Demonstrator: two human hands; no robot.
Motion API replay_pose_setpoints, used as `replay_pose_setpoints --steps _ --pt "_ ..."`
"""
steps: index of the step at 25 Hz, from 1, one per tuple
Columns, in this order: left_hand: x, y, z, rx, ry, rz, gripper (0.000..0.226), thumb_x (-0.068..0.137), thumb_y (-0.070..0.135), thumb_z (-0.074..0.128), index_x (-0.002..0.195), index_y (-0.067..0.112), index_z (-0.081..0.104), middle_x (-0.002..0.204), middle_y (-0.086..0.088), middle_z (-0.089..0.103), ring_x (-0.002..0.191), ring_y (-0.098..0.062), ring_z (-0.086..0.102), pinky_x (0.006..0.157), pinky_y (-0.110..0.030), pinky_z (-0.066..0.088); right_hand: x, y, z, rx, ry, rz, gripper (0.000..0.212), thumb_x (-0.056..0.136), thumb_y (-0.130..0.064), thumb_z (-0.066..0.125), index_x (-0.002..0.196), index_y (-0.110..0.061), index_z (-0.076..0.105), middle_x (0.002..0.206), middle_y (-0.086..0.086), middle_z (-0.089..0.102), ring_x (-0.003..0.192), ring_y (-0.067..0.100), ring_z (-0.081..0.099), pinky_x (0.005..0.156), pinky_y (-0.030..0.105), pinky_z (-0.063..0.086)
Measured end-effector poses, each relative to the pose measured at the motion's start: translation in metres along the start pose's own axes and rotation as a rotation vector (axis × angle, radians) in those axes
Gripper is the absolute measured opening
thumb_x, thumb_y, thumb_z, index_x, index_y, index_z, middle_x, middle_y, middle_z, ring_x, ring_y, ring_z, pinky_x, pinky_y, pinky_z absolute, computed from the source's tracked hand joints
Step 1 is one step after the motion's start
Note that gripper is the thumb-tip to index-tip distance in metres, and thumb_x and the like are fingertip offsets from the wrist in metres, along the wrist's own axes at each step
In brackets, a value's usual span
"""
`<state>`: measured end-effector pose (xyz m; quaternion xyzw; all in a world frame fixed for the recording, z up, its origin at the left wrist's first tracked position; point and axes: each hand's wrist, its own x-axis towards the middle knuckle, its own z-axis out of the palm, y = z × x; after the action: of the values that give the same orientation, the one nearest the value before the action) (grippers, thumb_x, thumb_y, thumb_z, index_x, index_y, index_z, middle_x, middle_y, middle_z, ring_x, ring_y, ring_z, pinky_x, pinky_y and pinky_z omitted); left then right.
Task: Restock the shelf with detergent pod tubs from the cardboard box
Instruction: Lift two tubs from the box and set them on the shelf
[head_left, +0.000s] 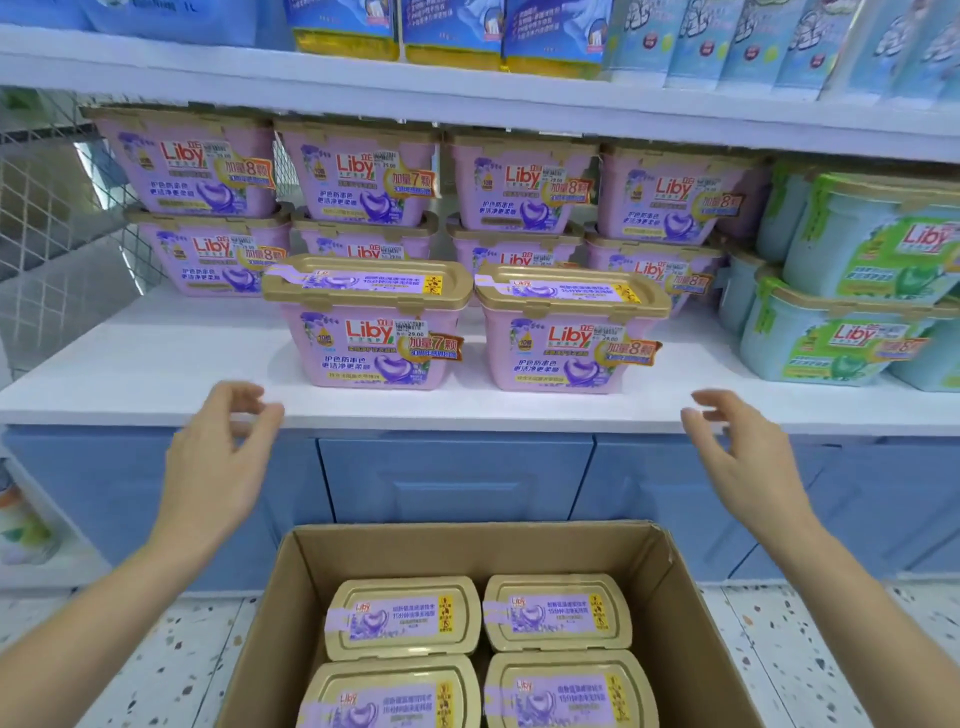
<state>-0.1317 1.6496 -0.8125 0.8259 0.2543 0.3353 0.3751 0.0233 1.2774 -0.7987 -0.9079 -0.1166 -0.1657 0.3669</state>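
The left hand and the right hand are held up with fingers spread, and nothing is held. Just past them, two pink tubs are seen side by side on the white shelf. Near and below, four more tubs are left in the cardboard box. It looks like a gap between trips. Next, the hands should be lowered into the box and a tub lifted out.

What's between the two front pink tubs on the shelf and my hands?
Only bare white shelf, seen in the head view. Both hands, left and right, hang open and empty before its front edge, below the tubs.
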Motion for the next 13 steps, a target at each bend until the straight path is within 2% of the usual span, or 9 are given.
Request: replay_pose_setpoints --steps 3,5,7,8,10,11,13 --pt "-0.063 -0.025 0.013 0.046 -0.169 -0.023 0.020 0.089 0.029 0.055 0.104 0.015 0.055 0.097 0.002 0.061 0.082 -0.015 0.059 0.077 -0.032 0.040 -0.057 0.024 0.014 -0.088 -0.146 0.032 0.035 0.091 -0.030 0.051 0.120 -0.011 0.056 0.115 0.009 0.065 0.107 0.024 0.058 0.080 0.031 0.038" --pt "-0.102 -0.047 0.020 0.089 -0.314 -0.046 0.011 0.089 0.024 0.056 0.099 0.019 0.055 0.090 0.008 0.062 0.080 -0.001 0.056 0.072 -0.018 0.040 -0.093 0.039 0.024 -0.108 -0.242 0.067 0.033 0.091 -0.028 0.053 0.118 -0.010 0.058 0.114 0.007 0.066 0.104 0.025 0.060 0.078 0.028 0.037" --pt "-0.135 -0.069 0.026 0.132 -0.452 -0.095 0.011 0.088 0.027 0.057 0.097 0.021 0.054 0.084 0.017 0.059 0.079 0.002 0.056 0.067 -0.007 0.037 -0.124 0.054 0.037 -0.124 -0.337 0.112 0.033 0.090 -0.026 0.054 0.117 -0.008 0.059 0.112 0.009 0.067 0.103 0.027 0.061 0.079 0.029 0.040" --pt "-0.148 -0.081 0.031 0.153 -0.508 -0.130 0.015 0.087 0.031 0.057 0.098 0.021 0.055 0.084 0.016 0.059 0.079 -0.003 0.059 0.067 -0.008 0.037 -0.137 0.062 0.044 -0.138 -0.385 0.137 0.034 0.090 -0.028 0.054 0.117 -0.008 0.059 0.111 0.010 0.068 0.103 0.028 0.062 0.079 0.030 0.042" --pt "-0.163 -0.106 0.041 0.214 -0.586 -0.239 0.030 0.089 0.035 0.053 0.110 0.014 0.057 0.093 0.005 0.063 0.088 -0.019 0.063 0.073 -0.026 0.044 -0.155 0.082 0.062 -0.188 -0.485 0.219 0.040 0.091 -0.031 0.052 0.123 -0.008 0.055 0.115 0.011 0.066 0.106 0.028 0.061 0.079 0.029 0.042" --pt "-0.167 -0.120 0.048 0.262 -0.613 -0.325 0.038 0.090 0.033 0.052 0.119 0.008 0.054 0.102 -0.001 0.063 0.097 -0.026 0.062 0.080 -0.033 0.045 -0.161 0.094 0.072 -0.210 -0.533 0.285 0.044 0.091 -0.034 0.050 0.127 -0.008 0.051 0.121 0.011 0.064 0.110 0.029 0.059 0.081 0.030 0.043" --pt "-0.172 -0.140 0.059 0.328 -0.644 -0.473 0.055 0.091 0.032 0.051 0.134 -0.002 0.041 0.127 -0.016 0.057 0.119 -0.035 0.053 0.096 -0.039 0.041 -0.168 0.117 0.091 -0.223 -0.610 0.426 0.052 0.092 -0.036 0.048 0.133 -0.005 0.043 0.127 0.017 0.059 0.117 0.033 0.055 0.091 0.036 0.045"
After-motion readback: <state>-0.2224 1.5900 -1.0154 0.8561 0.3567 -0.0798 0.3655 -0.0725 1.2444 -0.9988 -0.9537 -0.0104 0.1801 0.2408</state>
